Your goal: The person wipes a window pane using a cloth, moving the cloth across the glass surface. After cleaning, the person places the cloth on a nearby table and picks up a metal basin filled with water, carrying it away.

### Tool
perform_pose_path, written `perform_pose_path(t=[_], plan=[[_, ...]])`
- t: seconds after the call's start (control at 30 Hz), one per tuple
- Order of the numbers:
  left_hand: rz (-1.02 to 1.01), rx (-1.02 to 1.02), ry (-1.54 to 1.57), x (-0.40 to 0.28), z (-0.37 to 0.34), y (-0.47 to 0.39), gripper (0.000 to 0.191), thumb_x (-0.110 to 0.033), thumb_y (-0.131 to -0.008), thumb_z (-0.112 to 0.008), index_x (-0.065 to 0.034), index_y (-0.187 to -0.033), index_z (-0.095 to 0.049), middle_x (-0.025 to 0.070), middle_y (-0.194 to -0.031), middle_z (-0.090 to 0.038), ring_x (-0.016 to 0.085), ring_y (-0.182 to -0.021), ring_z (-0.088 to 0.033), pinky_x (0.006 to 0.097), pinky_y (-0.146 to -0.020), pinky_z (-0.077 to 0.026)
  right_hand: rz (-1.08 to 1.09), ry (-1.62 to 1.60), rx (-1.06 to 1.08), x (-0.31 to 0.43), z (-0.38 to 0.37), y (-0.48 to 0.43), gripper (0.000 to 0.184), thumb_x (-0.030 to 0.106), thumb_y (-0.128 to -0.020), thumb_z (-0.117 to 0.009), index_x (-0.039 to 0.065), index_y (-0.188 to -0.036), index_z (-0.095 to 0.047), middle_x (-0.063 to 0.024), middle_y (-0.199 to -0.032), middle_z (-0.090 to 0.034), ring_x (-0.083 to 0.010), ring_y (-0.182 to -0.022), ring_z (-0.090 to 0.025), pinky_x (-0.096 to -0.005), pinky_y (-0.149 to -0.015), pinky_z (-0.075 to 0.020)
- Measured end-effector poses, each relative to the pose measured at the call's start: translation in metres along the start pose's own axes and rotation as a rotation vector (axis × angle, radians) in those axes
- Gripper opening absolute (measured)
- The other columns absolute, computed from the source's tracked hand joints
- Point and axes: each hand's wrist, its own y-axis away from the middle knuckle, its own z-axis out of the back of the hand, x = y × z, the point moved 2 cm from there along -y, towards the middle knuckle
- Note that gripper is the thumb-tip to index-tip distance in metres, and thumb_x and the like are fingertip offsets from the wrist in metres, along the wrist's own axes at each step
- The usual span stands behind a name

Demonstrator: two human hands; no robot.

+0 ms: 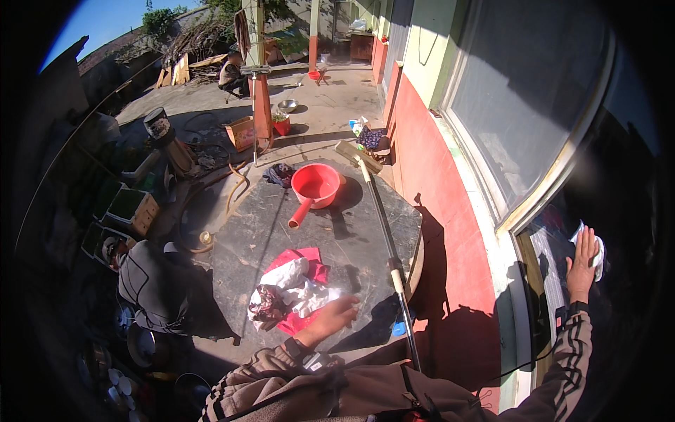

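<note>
With fingers spread flat, my right hand [581, 258] presses a white cloth [598, 258] against the dark window pane [627, 200]. My left hand [329, 318] hovers over or rests on the dark tabletop [253, 216]; nothing shows in its fingers. Just beyond it lie crumpled white cloths [303, 293], a bright pink cloth [315, 261] and a dark patterned cloth [268, 305], heaped together. Farther back on the table stands a red plastic dipper [315, 184], its handle towards me. A long-handled window squeegee [381, 216] leans along the table's right side.
The red and white wall [437, 153] runs close on the right. A dark cloth [278, 175] lies behind the dipper. Left of the table are a grey covered object [158, 287], crates [132, 211] and a hose [234, 190]. A person [232, 74] sits in the yard behind.
</note>
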Motion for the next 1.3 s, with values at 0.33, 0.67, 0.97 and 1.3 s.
perform_pose_path(t=[0.33, 0.67, 0.97, 1.3], plan=[[-0.001, -0.036, 0.035, -0.005, 0.005, -0.003, 0.035, -0.017, -0.100, -0.059, -0.0017, -0.130, -0.055, 0.0079, -0.093, -0.062, 0.014, -0.078, -0.062, 0.0303, -0.070, -0.054, -0.003, -0.005, -0.047, 0.002, -0.004, 0.003, 0.091, 0.028, -0.085, -0.073, 0.009, -0.158, -0.023, -0.0042, -0.167, -0.017, -0.0210, -0.155, -0.009, -0.0395, -0.127, -0.0007], [0.036, -0.021, -0.001, 0.007, 0.025, -0.014, 0.040, -0.019, -0.100, -0.062, 0.0001, -0.134, -0.054, 0.0067, -0.109, -0.065, 0.012, -0.083, -0.061, 0.0285, -0.071, -0.052, -0.067, 0.046, 0.067, 0.009, 0.004, 0.002, 0.089, 0.032, -0.087, -0.071, 0.009, -0.158, -0.023, -0.0056, -0.167, -0.016, -0.0220, -0.155, -0.008, -0.0407, -0.127, -0.0004], [-0.003, -0.038, 0.015, 0.000, 0.034, -0.019, 0.040, -0.021, -0.100, -0.062, -0.0001, -0.133, -0.054, 0.0063, -0.100, -0.066, 0.011, -0.080, -0.060, 0.0276, -0.070, -0.053, -0.057, 0.019, 0.006, 0.014, 0.001, 0.009, 0.090, 0.026, -0.085, -0.072, 0.007, -0.158, -0.022, -0.0057, -0.167, -0.017, -0.0234, -0.155, -0.010, -0.0415, -0.127, -0.0036], [-0.029, -0.062, 0.000, 0.000, 0.028, -0.029, 0.022, -0.023, -0.102, -0.058, -0.0046, -0.114, -0.062, 0.0027, -0.084, -0.061, 0.009, -0.070, -0.056, 0.0253, -0.059, -0.047, -0.036, -0.059, 0.026, 0.017, 0.000, 0.018, 0.090, 0.020, -0.084, -0.072, 0.005, -0.158, -0.022, -0.0085, -0.166, -0.017, -0.0255, -0.155, -0.010, -0.0417, -0.127, -0.0043]])
